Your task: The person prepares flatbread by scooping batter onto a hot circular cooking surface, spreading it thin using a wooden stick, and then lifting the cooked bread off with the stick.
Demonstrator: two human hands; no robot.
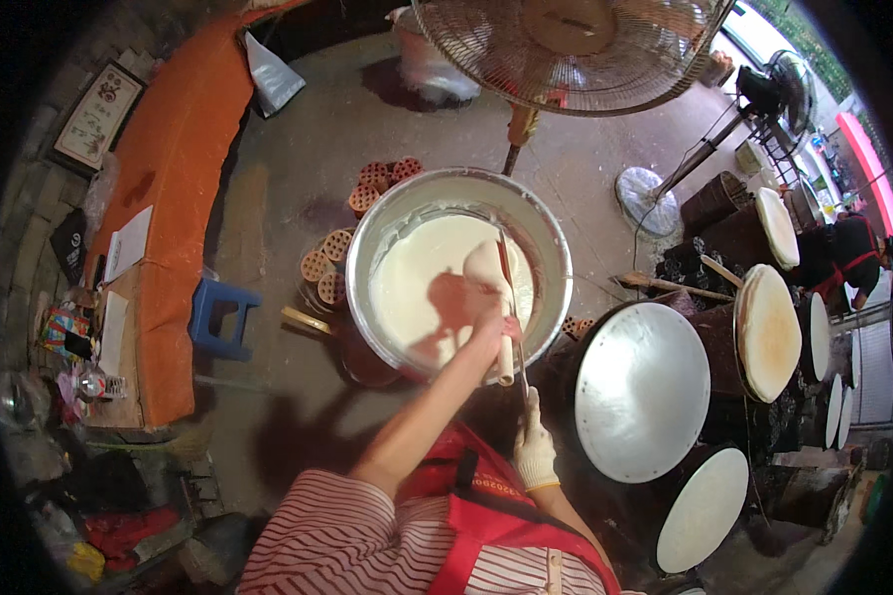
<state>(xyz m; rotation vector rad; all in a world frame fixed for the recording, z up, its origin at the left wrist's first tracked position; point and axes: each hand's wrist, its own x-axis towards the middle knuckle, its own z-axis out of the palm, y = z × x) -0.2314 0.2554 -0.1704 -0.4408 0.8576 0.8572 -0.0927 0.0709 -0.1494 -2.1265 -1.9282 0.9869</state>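
Observation:
A large metal pot (562, 245) stands before me with thick, pale batter (409, 282) in it. My left hand (497, 329), bare, grips the light wooden handle (506, 368) of a ladle over the pot's near right side. Batter coats the ladle's bowl (484, 264), so its own surface is hidden. On my right hand (536, 452) is a cream knit glove. It holds a long, thin, flat tool (522, 364), perhaps a spatula, which reaches up across the pot beside the ladle. Whether the two tools touch, I cannot tell.
Right of the pot is a bare round griddle (644, 394); more round plates and a stove topped with flatbread (770, 335) lie beyond. Honeycomb briquettes (335, 245) sit left. A fan (565, 52) looms ahead. A blue stool (223, 316) stands by the orange-covered table (178, 223). Another person (848, 256) bends far right.

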